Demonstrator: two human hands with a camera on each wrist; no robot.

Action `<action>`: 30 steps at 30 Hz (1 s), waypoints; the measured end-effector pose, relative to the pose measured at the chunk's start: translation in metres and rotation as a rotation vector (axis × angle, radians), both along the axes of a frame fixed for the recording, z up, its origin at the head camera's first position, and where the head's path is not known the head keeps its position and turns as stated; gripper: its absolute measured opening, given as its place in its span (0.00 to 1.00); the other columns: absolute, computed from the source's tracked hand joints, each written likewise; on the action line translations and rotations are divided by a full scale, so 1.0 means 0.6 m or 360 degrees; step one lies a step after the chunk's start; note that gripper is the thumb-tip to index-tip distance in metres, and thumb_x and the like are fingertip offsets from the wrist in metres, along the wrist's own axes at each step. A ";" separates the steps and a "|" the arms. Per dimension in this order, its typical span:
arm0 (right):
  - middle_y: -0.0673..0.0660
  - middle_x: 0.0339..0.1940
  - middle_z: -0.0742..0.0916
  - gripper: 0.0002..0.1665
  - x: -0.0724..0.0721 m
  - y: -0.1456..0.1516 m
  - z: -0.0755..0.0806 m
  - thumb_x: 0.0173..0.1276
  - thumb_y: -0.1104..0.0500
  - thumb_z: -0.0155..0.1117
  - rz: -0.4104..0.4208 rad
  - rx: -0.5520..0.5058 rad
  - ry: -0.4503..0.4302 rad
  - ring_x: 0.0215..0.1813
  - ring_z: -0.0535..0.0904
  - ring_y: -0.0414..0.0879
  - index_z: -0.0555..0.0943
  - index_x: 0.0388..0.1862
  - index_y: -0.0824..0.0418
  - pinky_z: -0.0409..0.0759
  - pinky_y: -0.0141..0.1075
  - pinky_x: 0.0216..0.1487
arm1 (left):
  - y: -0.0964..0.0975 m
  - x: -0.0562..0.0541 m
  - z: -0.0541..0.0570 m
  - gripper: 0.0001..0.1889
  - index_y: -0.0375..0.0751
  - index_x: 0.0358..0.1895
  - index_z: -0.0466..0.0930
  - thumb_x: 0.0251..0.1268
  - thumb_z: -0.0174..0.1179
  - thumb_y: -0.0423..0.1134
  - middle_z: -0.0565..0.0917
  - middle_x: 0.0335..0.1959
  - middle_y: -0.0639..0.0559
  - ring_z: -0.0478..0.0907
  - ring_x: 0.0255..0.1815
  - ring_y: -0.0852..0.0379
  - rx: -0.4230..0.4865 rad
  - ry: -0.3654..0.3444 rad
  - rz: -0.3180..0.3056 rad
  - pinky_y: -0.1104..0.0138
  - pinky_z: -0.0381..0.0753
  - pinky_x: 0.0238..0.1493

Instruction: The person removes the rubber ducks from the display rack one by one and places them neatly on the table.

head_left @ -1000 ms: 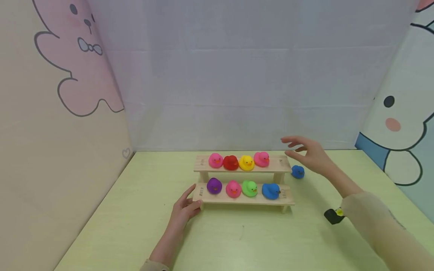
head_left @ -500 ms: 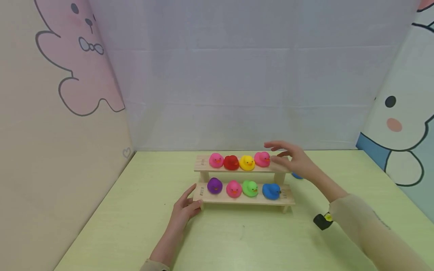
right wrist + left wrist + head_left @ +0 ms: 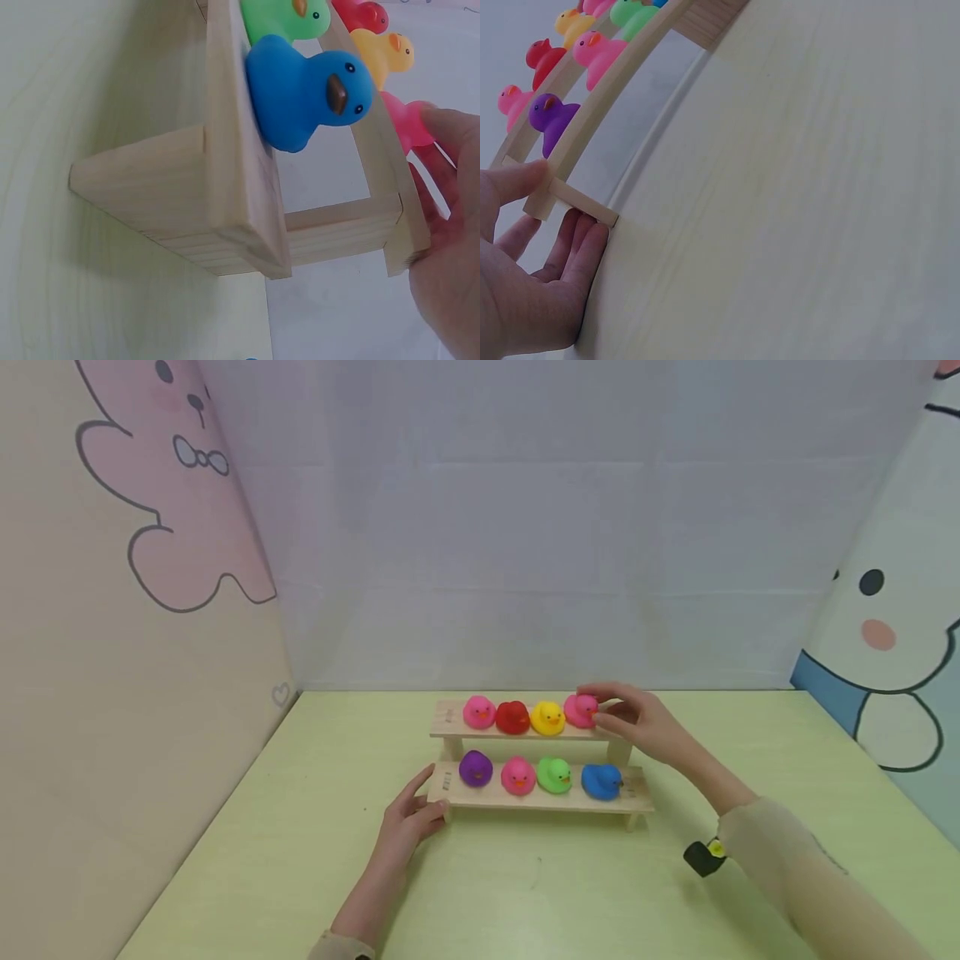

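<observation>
A two-tier wooden rack bears a row of rubber ducks on each tier. On the upper tier sit a pink duck, a red duck, a yellow duck and, rightmost, another pink duck. My right hand has thumb and fingers round that rightmost duck, partly hiding it in the right wrist view. The lower tier carries purple, pink, green and blue ducks. At the rack's left end my left hand grips the lower board, thumb on top, fingers by the leg.
The rack stands on a pale yellow-green table. A black and yellow item shows beside the right sleeve. A white sheet hangs behind, and walls with cartoon animals flank the table.
My right hand has moved left from beyond the rack's right end to the rightmost pink duck and closed round it. It now hides the blue duck on the table. My left hand has stayed put.
</observation>
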State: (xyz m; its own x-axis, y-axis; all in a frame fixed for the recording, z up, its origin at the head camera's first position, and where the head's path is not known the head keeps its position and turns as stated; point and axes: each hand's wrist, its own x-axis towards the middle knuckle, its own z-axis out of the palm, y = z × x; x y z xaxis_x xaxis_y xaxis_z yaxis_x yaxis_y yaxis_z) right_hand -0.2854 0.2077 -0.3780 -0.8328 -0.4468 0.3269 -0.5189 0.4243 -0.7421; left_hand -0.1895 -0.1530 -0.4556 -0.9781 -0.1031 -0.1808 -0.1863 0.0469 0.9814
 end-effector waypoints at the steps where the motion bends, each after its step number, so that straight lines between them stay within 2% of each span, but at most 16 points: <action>1: 0.59 0.64 0.81 0.25 0.000 0.000 -0.002 0.73 0.59 0.61 -0.0013 -0.0001 0.0001 0.56 0.81 0.53 0.74 0.68 0.54 0.79 0.20 0.53 | 0.001 0.000 0.001 0.34 0.55 0.74 0.65 0.65 0.64 0.37 0.77 0.44 0.47 0.81 0.39 0.59 -0.0002 0.0003 -0.0002 0.64 0.86 0.50; 6: 0.59 0.62 0.81 0.25 0.000 -0.001 -0.007 0.73 0.60 0.61 -0.0049 -0.0016 0.0016 0.50 0.81 0.39 0.74 0.68 0.54 0.80 0.21 0.51 | 0.002 0.002 0.006 0.34 0.54 0.74 0.64 0.65 0.64 0.38 0.78 0.45 0.46 0.81 0.39 0.59 -0.0007 0.0012 -0.0009 0.64 0.87 0.50; 9: 0.60 0.62 0.81 0.26 0.001 -0.001 -0.009 0.72 0.60 0.61 -0.0053 -0.0023 0.0011 0.48 0.80 0.35 0.74 0.68 0.54 0.80 0.21 0.50 | 0.002 0.003 0.007 0.34 0.53 0.75 0.64 0.65 0.64 0.38 0.78 0.45 0.46 0.81 0.39 0.59 -0.0002 0.0016 -0.0008 0.63 0.86 0.50; 19: 0.62 0.59 0.82 0.25 0.002 0.001 -0.011 0.73 0.60 0.60 -0.0027 -0.0064 -0.0019 0.43 0.82 0.38 0.74 0.68 0.56 0.82 0.23 0.47 | 0.002 -0.002 0.003 0.34 0.57 0.74 0.66 0.65 0.64 0.37 0.77 0.46 0.45 0.81 0.40 0.58 -0.0005 -0.0013 0.0008 0.64 0.86 0.50; 30: 0.63 0.57 0.82 0.25 0.003 0.000 -0.012 0.73 0.59 0.61 -0.0051 -0.0076 -0.0033 0.43 0.82 0.36 0.75 0.67 0.57 0.82 0.23 0.47 | 0.002 -0.002 0.002 0.34 0.57 0.74 0.66 0.65 0.65 0.37 0.76 0.47 0.44 0.81 0.40 0.58 -0.0021 -0.0018 0.0015 0.64 0.87 0.50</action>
